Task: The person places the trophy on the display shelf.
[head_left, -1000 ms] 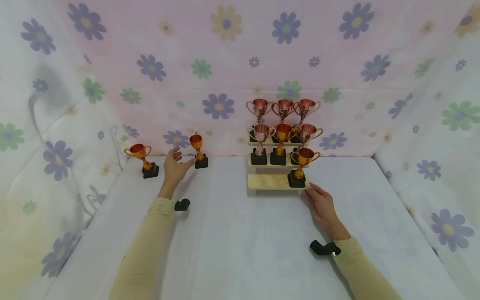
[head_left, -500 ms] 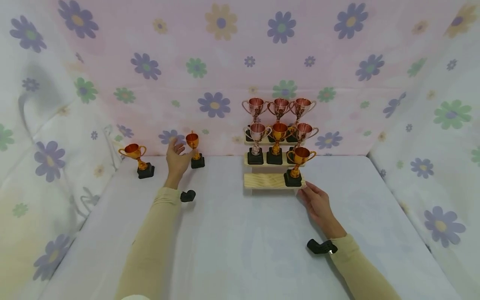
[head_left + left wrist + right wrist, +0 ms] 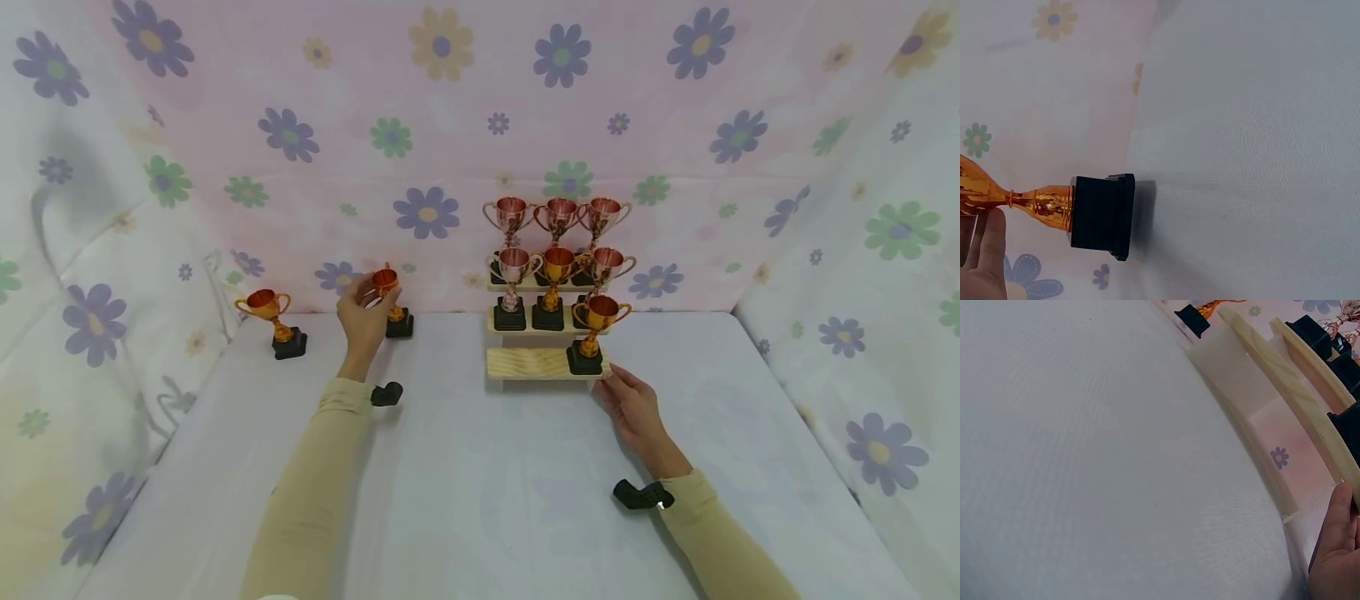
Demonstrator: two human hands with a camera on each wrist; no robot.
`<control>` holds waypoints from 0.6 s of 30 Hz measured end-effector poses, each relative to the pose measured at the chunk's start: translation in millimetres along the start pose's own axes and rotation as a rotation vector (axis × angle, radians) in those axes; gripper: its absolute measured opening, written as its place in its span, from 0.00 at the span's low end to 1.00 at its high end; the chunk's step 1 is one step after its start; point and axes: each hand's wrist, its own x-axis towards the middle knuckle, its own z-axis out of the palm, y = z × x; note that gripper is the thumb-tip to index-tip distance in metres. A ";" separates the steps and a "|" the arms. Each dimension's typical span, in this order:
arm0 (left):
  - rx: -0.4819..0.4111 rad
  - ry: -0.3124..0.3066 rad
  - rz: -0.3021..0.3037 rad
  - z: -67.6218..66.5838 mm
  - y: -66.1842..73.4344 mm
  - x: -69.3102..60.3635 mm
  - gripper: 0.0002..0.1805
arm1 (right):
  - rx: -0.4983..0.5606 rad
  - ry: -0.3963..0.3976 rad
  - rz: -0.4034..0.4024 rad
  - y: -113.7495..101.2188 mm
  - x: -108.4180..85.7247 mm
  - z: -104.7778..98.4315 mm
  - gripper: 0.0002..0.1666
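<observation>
At the back left, the left hand (image 3: 363, 323) pinches the cup of a gold trophy (image 3: 401, 323), thumb in front and fingers behind. In the left wrist view, the trophy's black base (image 3: 1099, 214) shows clear of the fingers (image 3: 991, 250). The right hand (image 3: 637, 417) holds the right end of the bottom tier of a stepped wooden shelf (image 3: 529, 363), beside the base of a gold trophy (image 3: 600, 313) standing there. In the right wrist view, its fingers (image 3: 1337, 519) lie against the shelf's end (image 3: 1329, 440).
Another gold trophy (image 3: 282, 333) stands at the far left of the white table (image 3: 480, 500). The shelf's middle tier bears a gold trophy (image 3: 555, 268) between two pinkish ones, and reddish trophies (image 3: 512, 215) stand on the top tier. Flowered cloth (image 3: 450, 150) hangs behind.
The left hand has moved right, from beside the gold trophy onto its cup, and its fingers have closed there. The right hand stays at the shelf's end.
</observation>
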 end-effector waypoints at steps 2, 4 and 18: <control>-0.006 0.006 0.007 0.3 3.7 -0.9 0.29 | -0.001 0.000 0.002 0.0 0.6 -0.5 0.30; -0.009 0.006 0.012 0.0 7.3 -1.7 0.28 | 0.002 0.002 0.003 0.3 1.4 -1.2 0.30; 0.000 -0.118 0.145 -14.4 54.5 -35.2 0.27 | -0.004 0.002 0.003 -1.3 -0.4 -1.7 0.31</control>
